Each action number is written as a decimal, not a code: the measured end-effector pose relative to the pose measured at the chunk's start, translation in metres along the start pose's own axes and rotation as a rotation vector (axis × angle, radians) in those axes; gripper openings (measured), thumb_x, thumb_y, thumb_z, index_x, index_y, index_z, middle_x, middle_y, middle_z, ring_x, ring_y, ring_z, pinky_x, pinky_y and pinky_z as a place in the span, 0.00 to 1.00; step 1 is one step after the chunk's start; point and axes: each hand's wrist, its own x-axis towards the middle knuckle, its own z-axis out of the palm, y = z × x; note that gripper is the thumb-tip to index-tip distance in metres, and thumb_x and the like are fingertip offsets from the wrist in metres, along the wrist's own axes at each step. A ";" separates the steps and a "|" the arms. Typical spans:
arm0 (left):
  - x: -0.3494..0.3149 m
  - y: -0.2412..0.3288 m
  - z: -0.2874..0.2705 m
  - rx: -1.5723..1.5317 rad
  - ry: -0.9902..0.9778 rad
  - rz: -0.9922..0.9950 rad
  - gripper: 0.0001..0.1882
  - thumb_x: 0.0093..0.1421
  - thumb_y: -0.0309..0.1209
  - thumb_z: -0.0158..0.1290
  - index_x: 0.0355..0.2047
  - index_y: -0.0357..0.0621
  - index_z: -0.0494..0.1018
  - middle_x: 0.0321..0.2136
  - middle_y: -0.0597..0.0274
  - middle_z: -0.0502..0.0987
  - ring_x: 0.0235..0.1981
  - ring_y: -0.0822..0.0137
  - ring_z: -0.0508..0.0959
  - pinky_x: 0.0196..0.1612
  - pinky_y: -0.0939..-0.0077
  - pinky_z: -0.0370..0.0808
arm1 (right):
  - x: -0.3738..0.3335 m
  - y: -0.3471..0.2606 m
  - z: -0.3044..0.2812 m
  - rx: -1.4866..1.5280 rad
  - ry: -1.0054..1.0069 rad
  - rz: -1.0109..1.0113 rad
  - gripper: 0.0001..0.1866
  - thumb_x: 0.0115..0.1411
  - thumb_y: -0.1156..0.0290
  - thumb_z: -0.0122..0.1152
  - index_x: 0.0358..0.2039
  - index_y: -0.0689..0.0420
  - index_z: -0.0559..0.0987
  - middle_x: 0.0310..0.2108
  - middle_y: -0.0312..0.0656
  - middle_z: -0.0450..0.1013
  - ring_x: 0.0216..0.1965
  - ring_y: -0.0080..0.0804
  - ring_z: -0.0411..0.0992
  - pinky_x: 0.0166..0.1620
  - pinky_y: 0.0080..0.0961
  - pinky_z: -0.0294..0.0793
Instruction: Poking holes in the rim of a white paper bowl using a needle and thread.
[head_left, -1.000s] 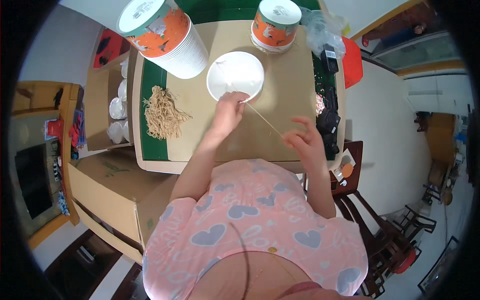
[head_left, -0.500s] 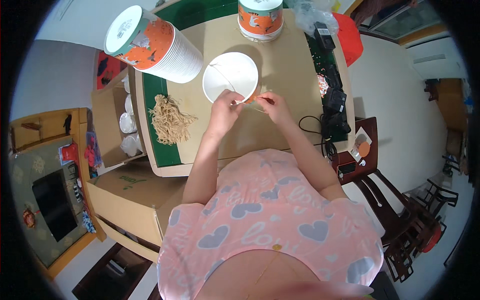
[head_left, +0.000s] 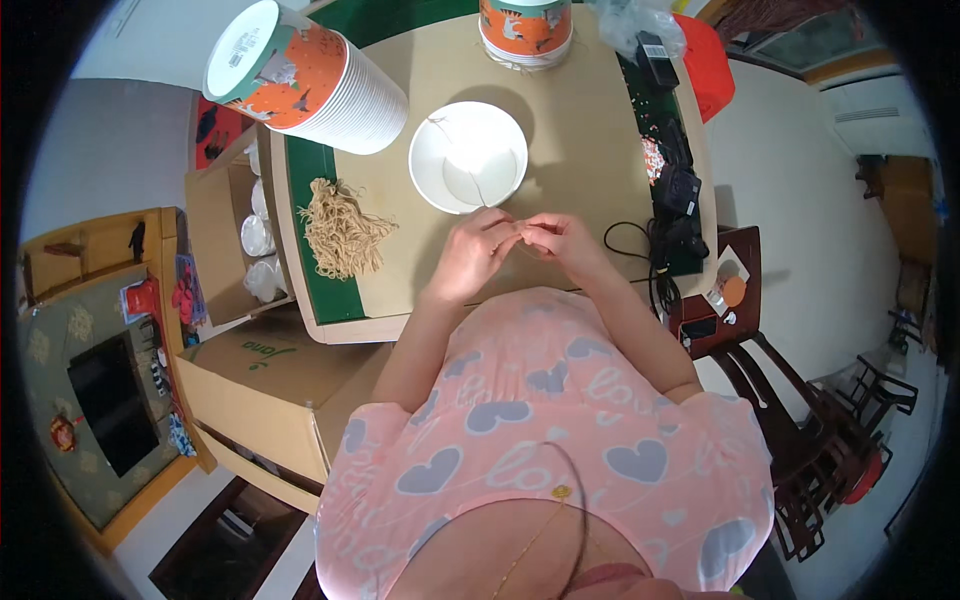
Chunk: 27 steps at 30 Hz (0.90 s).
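A thin beige string [head_left: 478,188] trails out of a white paper bucket [head_left: 422,160] and over its near rim to my hands. My left hand [head_left: 474,254] is closed in a pinch on this string, just in front of the bucket. My right hand [head_left: 566,246] is closed too, its fingertips meeting those of the left at the string; the exact spot they pinch is hidden by the fingers. Farther left lies a tangled bundle of beige strings [head_left: 343,232]. Behind it leans a tall stack of nested paper buckets [head_left: 318,88], orange with a green base.
A shorter stack of orange buckets [head_left: 526,32] stands at the far edge. Black power adapters and cables [head_left: 680,190] line the right side, near a clear plastic bag [head_left: 640,25] and a red container [head_left: 706,70]. Cardboard boxes [head_left: 270,375] stand left of the table.
My hands have come together and drawn nearer to my body, away from the bucket's rim. The right hand moved in to meet the left. The bucket now shows whole.
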 end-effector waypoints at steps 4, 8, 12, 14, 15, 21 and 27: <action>0.000 0.000 0.000 -0.080 0.012 -0.051 0.04 0.50 0.22 0.58 0.29 0.37 0.77 0.27 0.57 0.76 0.29 0.60 0.76 0.32 0.72 0.73 | -0.007 -0.009 0.010 -0.067 0.085 -0.069 0.06 0.58 0.73 0.56 0.34 0.59 0.76 0.25 0.29 0.69 0.26 0.13 0.63 0.28 0.12 0.61; 0.001 0.004 -0.002 -0.212 -0.054 -0.239 0.05 0.56 0.26 0.54 0.29 0.36 0.75 0.26 0.54 0.74 0.26 0.59 0.75 0.31 0.72 0.71 | -0.005 -0.003 0.008 -0.223 0.111 -0.300 0.05 0.57 0.75 0.57 0.34 0.59 0.74 0.26 0.30 0.71 0.28 0.13 0.66 0.32 0.12 0.66; 0.002 0.003 0.002 -0.219 -0.042 -0.290 0.11 0.61 0.31 0.49 0.27 0.34 0.72 0.22 0.52 0.71 0.23 0.58 0.71 0.29 0.71 0.67 | -0.003 0.002 0.013 -0.162 0.099 -0.370 0.05 0.56 0.77 0.59 0.33 0.60 0.74 0.26 0.30 0.72 0.28 0.12 0.66 0.34 0.11 0.67; 0.004 0.001 0.003 -0.207 -0.062 -0.287 0.12 0.62 0.31 0.48 0.26 0.34 0.70 0.21 0.52 0.69 0.23 0.57 0.70 0.29 0.70 0.67 | -0.004 -0.002 0.017 -0.190 0.125 -0.390 0.04 0.56 0.75 0.60 0.32 0.59 0.75 0.25 0.29 0.71 0.26 0.12 0.65 0.32 0.11 0.66; 0.004 0.000 0.004 -0.196 -0.082 -0.279 0.13 0.63 0.31 0.46 0.25 0.34 0.67 0.21 0.51 0.68 0.22 0.56 0.68 0.29 0.69 0.66 | -0.004 0.000 0.016 -0.187 0.126 -0.389 0.04 0.56 0.75 0.60 0.32 0.59 0.75 0.25 0.29 0.71 0.26 0.12 0.65 0.32 0.11 0.66; 0.004 -0.002 0.009 -0.217 -0.141 -0.323 0.11 0.64 0.31 0.44 0.29 0.34 0.63 0.22 0.49 0.66 0.25 0.53 0.68 0.32 0.67 0.66 | -0.001 0.000 0.011 -0.304 0.201 -0.301 0.03 0.56 0.74 0.60 0.28 0.59 0.77 0.23 0.27 0.70 0.26 0.12 0.63 0.30 0.12 0.63; 0.005 0.001 0.004 -0.290 -0.104 -0.333 0.06 0.61 0.26 0.46 0.30 0.36 0.63 0.25 0.52 0.68 0.28 0.57 0.69 0.34 0.68 0.66 | 0.001 0.007 0.008 -0.296 0.206 -0.322 0.03 0.56 0.74 0.60 0.28 0.59 0.77 0.23 0.27 0.70 0.26 0.12 0.64 0.31 0.13 0.64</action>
